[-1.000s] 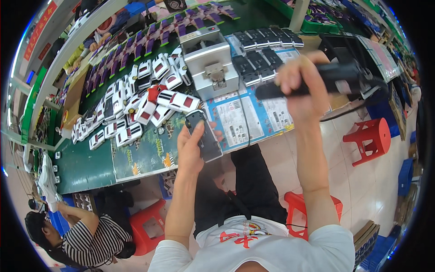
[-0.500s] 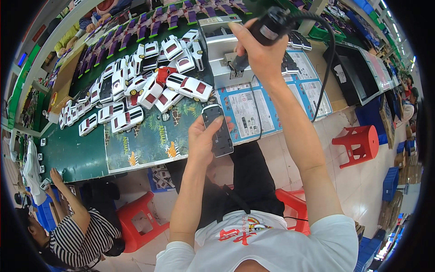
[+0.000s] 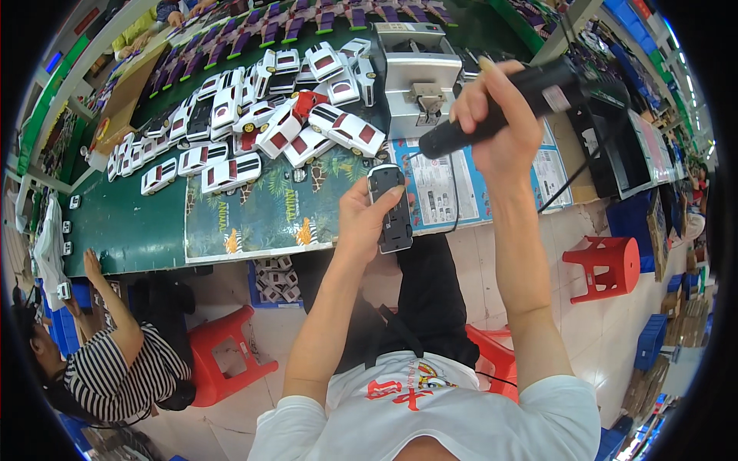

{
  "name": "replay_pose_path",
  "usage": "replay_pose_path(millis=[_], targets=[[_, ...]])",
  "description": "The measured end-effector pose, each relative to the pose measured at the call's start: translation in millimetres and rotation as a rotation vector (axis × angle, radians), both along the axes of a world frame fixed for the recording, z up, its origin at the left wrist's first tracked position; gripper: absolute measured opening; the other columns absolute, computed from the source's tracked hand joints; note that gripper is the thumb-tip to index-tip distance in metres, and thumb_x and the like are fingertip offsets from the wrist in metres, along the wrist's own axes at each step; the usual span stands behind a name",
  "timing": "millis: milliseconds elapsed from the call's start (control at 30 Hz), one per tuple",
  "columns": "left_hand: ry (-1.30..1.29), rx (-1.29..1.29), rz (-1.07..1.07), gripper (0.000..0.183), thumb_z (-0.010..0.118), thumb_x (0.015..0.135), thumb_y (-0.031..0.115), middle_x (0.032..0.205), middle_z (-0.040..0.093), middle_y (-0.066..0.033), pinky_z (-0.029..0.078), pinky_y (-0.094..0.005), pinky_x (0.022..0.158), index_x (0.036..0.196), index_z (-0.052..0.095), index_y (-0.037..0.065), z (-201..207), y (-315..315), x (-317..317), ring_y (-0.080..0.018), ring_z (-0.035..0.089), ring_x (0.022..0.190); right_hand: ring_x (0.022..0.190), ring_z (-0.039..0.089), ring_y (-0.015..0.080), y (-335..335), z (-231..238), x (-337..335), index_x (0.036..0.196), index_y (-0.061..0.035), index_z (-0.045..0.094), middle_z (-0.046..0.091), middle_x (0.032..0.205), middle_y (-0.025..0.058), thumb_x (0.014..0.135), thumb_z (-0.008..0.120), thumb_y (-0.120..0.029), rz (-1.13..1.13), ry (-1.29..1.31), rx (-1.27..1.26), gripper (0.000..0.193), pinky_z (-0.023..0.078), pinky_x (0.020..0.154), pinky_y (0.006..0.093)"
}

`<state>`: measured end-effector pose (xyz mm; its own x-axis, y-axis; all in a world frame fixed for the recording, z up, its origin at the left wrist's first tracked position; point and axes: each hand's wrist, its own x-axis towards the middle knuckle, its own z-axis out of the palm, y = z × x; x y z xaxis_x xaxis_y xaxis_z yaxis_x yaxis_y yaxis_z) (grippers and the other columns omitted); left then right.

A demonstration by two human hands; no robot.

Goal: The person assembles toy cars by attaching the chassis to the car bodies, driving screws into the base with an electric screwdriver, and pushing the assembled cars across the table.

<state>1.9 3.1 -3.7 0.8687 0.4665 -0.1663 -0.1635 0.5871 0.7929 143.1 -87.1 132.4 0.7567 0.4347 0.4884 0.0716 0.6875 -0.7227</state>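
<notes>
Green and crowded, the long surface (image 3: 131,230) carries a heap of white toy cars (image 3: 254,131) and a grey press-like machine (image 3: 419,77). The left hand (image 3: 365,219) grips an upturned toy car chassis (image 3: 392,207) above the surface's near edge, while the right hand (image 3: 500,127) is closed around a black corded electric screwdriver (image 3: 511,104), raised beside it. Fastening looks underway; next the driver tip likely needs seating on a screw. Screws and the bit itself are too small to make out.
</notes>
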Motion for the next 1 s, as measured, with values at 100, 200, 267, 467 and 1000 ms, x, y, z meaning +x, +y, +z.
replay_pose_path(millis=[100,200,267,467,1000], targets=[[0.015,0.039,-0.005,0.021,0.067,0.091,0.004,0.101,0.071,-0.0135,0.062,-0.0342,0.071,0.111,0.064,-0.003,-1.7,-0.4,-1.1,-0.0196,0.072,0.081,0.046,0.052,0.0157,-5.4,-7.0,-21.3,0.088,-0.0022,0.056,0.055,0.059,0.0068,0.088,0.071,-0.011,0.073,0.019,0.065,0.017,0.048,0.053,0.0329],[0.032,0.064,-0.011,0.019,0.067,0.09,0.003,0.098,0.071,-0.0125,0.062,-0.0336,0.069,0.108,0.065,-0.003,-1.7,-1.5,-0.4,-0.0183,0.071,0.079,0.047,0.054,0.015,-2.6,-14.1,-31.1,0.087,-0.0012,0.057,0.056,0.06,0.0065,0.087,0.071,-0.008,0.065,-0.043,0.054,0.016,0.048,0.053,0.0317],[0.04,0.065,-0.012,0.019,0.067,0.09,0.003,0.097,0.072,-0.0122,0.061,-0.0332,0.069,0.108,0.065,-0.003,-1.1,-2.7,0.1,-0.0179,0.071,0.078,0.048,0.054,0.0139,0.0,-19.5,-32.2,0.086,-0.0013,0.057,0.057,0.06,0.0062,0.087,0.072,-0.008,0.054,-0.058,0.029,0.016,0.047,0.052,0.0298],[0.039,0.029,0.007,0.019,0.07,0.088,0.002,0.091,0.072,-0.0096,0.058,-0.0272,0.066,0.106,0.067,-0.003,7.3,-5.2,-2.4,-0.0133,0.069,0.075,0.052,0.053,0.0053,5.4,-34.6,-42.6,0.079,-0.0038,0.058,0.059,0.063,0.0015,0.08,0.08,-0.006,0.007,-0.12,-0.104,0.022,0.043,0.05,0.0221],[0.05,0.014,-0.041,0.021,0.071,0.087,0.003,0.087,0.072,-0.0107,0.057,-0.0264,0.065,0.106,0.065,-0.002,5.7,0.0,-5.0,-0.0133,0.069,0.073,0.058,0.054,0.0046,5.5,-44.7,-35.3,0.079,-0.006,0.057,0.059,0.068,0.0004,0.078,0.082,-0.006,0.06,-0.296,-0.135,0.024,0.04,0.053,0.0212]])
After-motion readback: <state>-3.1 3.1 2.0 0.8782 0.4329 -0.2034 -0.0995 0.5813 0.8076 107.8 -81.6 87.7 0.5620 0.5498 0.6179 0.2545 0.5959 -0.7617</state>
